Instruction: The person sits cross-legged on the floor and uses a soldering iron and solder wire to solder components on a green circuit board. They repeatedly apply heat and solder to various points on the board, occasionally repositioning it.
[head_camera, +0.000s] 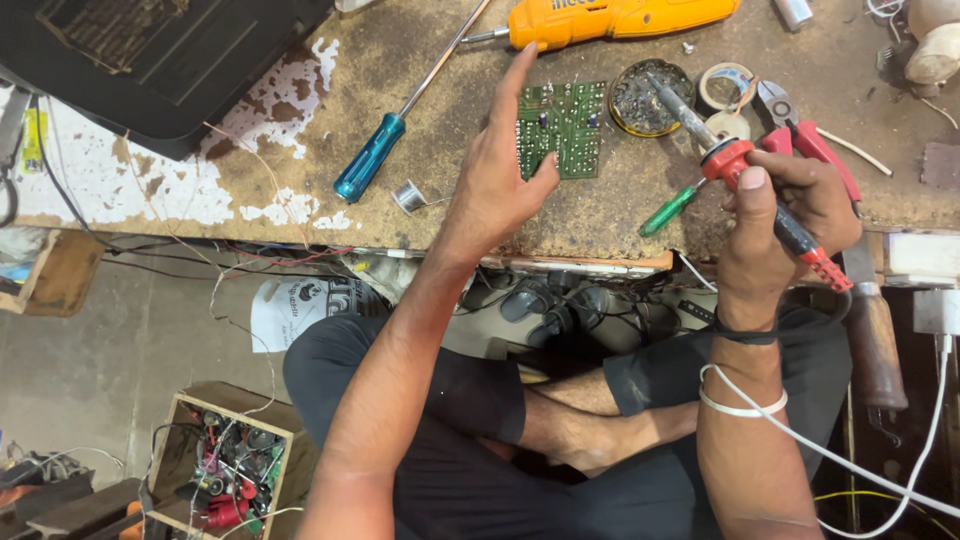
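Red-collared soldering iron (745, 175) gripped in right hand (775, 235): fingers wrapped round the dark handle, thumb pressed along the collar, tip angled into the round tin of flux residue (640, 98) near the bench's far edge. Left hand (500, 170) open, fingers together and straight, thumb touching the near edge of the green circuit board (562, 128), which lies flat on the worn bench (420, 60). Board judged light, stiff, fragile at solder joints; take by bare edges. Iron: handle only, shaft likely hot. Blue-handled screwdriver (372, 155) left of the board; orange power screwdriver (610, 17) beyond it; red-handled pliers (805, 135) just beside the iron.
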